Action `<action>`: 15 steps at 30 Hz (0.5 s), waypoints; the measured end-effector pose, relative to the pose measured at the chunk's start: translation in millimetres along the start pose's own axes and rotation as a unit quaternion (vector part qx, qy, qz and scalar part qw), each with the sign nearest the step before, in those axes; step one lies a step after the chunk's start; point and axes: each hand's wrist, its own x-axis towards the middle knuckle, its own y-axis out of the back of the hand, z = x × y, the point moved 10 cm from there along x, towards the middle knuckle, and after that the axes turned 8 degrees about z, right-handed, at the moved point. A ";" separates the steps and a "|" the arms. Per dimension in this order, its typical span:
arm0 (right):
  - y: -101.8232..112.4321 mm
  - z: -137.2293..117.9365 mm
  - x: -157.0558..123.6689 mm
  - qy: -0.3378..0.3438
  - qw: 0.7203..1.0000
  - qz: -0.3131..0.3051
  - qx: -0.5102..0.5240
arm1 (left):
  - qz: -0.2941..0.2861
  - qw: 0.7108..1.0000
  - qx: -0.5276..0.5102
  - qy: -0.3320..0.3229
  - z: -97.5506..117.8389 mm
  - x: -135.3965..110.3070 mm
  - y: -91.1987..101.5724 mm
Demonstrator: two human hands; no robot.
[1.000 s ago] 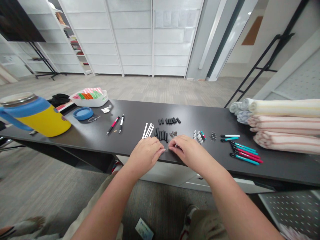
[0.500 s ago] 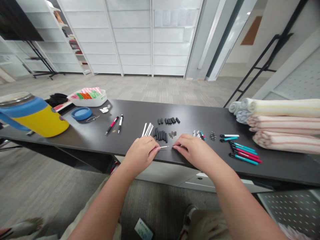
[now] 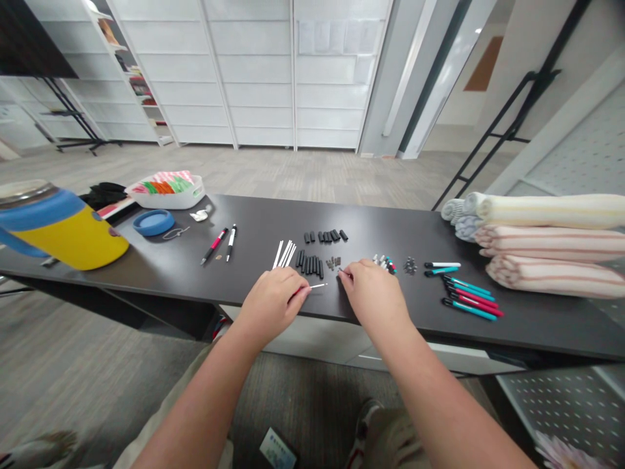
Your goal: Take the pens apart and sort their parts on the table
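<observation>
My left hand [image 3: 274, 298] is closed in a pinch on a thin white pen refill [image 3: 318, 285], whose tip points right above the front of the dark table [image 3: 244, 215]. My right hand [image 3: 375, 292] is pinched too, its fingertips close beside a small pile of tiny brownish springs [image 3: 333, 263]. Something very small shows at those fingertips, too small to make out. Behind my left hand lie several white refills [image 3: 284, 253]. Black grips [image 3: 309, 263] lie in a row beside them, with shorter black pieces [image 3: 327, 236] further back.
Right of my right hand are small pen parts [image 3: 385, 263], tiny metal pieces [image 3: 410, 265] and pen barrels [image 3: 471, 296]. Rolled towels [image 3: 551, 238] stack at the far right. Leftward are two pens [image 3: 213, 246], a blue lid [image 3: 153, 223], a white basket [image 3: 168, 198] and a yellow-blue mug [image 3: 73, 231].
My right hand has moved slightly away from the refill's tip, back toward the springs. My left hand still holds the refill. The whole view has shifted a little.
</observation>
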 end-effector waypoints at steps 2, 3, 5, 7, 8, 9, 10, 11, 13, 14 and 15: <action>-1.8 3.9 1.1 -0.034 0.999 -0.015 -0.014 | 0.000 1.000 -0.005 0.002 -0.5 0.0 -0.8; -2.6 5.7 1.8 -0.049 0.998 -0.023 -0.025 | 0.001 1.000 -0.006 0.002 -0.7 0.0 -1.1; -4.2 8.0 3.4 -0.069 0.996 -0.036 -0.046 | 0.000 1.000 -0.008 0.003 -1.2 0.0 -1.8; -6.5 8.4 5.2 -0.078 0.994 -0.044 -0.058 | 0.002 1.000 -0.009 0.003 -1.8 -0.1 -1.9; -7.9 8.1 6.0 -0.078 0.994 -0.047 -0.059 | 0.005 1.000 -0.009 0.004 -2.2 -0.3 -1.6; -9.1 7.7 6.5 -0.076 0.994 -0.048 -0.058 | 0.008 1.000 -0.010 0.005 -2.5 -0.4 -1.0; -9.8 7.5 6.8 -0.075 0.995 -0.048 -0.054 | 0.011 1.000 -0.011 0.005 -2.6 -0.6 -0.4; -9.5 7.6 6.8 -0.074 0.995 -0.044 -0.048 | 0.014 1.000 -0.012 0.005 -2.5 -0.8 0.4; -5.7 7.5 6.2 -0.071 0.997 -0.028 -0.019 | 0.017 1.000 -0.015 0.004 -2.2 -0.9 1.5; -2.5 5.8 5.8 -0.062 0.998 -0.017 0.009 | 0.019 1.000 -0.016 0.003 -1.8 -0.9 2.2; 1.0 2.4 5.2 -0.046 0.998 -0.008 0.047 | 0.021 1.000 -0.017 0.002 -1.3 -0.8 2.9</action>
